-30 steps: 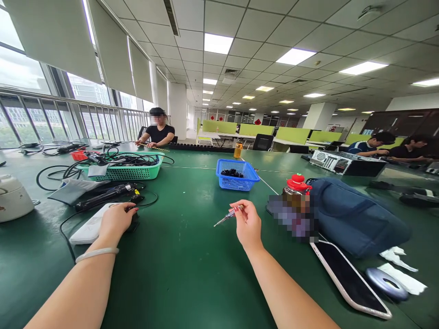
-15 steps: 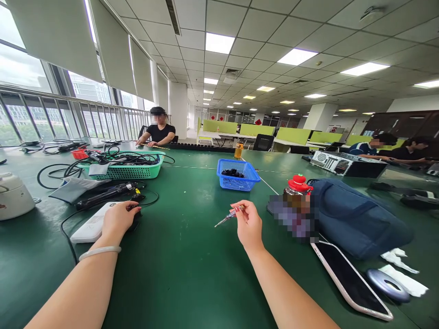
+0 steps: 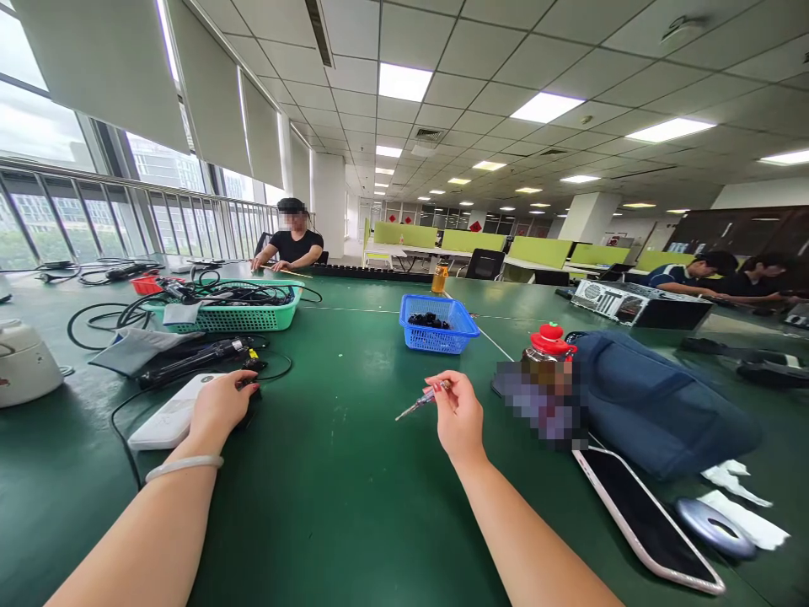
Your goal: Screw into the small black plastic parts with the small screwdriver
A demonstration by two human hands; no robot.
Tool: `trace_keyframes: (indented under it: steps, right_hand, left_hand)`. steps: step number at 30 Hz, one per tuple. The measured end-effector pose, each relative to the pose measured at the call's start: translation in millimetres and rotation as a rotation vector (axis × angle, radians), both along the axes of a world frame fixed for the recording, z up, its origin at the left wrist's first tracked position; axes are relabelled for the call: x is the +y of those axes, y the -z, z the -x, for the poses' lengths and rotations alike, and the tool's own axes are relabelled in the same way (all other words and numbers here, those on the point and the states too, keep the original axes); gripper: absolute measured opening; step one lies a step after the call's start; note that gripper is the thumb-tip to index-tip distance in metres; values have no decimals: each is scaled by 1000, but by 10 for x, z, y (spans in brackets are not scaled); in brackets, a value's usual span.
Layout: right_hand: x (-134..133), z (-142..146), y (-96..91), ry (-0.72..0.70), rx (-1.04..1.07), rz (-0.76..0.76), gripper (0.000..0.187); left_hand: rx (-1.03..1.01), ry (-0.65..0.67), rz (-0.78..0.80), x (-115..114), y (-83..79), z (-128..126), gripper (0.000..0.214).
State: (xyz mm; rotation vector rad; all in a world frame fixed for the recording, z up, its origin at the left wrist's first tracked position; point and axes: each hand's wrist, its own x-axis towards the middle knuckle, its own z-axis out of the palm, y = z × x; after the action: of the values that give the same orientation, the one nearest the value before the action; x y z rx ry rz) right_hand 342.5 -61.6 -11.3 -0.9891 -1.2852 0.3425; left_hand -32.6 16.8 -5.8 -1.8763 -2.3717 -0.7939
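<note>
One slim screwdriver [image 3: 414,408] is pinched in the fingers of the right hand [image 3: 461,419] over the green counter [image 3: 354,514], nearer than the blue basket [image 3: 437,339]; the left hand [image 3: 216,409] curls over a dark object [image 3: 249,415] beside a white box [image 3: 163,421], its grip hard to tell.

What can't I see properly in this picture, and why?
In the head view:
Black object beneath the left hand: mostly covered by that hand.
Handle of the slim, metal-tipped tool: partly covered by the right hand.
Small black pieces in the blue plastic basket: too small to identify.
Rounded white container: cut off by the left edge.
Purple-grey patch beside the red-lidded jar: blurred into squares.
</note>
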Motion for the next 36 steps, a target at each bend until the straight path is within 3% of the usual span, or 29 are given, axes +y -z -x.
trace_keyframes:
  steps: [9, 15, 23, 36]
  right_hand:
    - [-10, -3, -22, 14, -1, -6, 16]
    - [-23, -4, -38, 6, 1, 0, 15]
    - [-8, -11, -17, 10, 4, 0, 14]
    - [-4, -14, -20, 4, 11, -5, 14]
  left_hand:
    - [86, 38, -37, -10, -13, -42, 37]
    - [36, 30, -150, -5, 12, -34, 41]
    - [-45, 52, -177, 34, 47, 36, 59]
    - [-117, 28, -200, 61, -4, -2, 15]
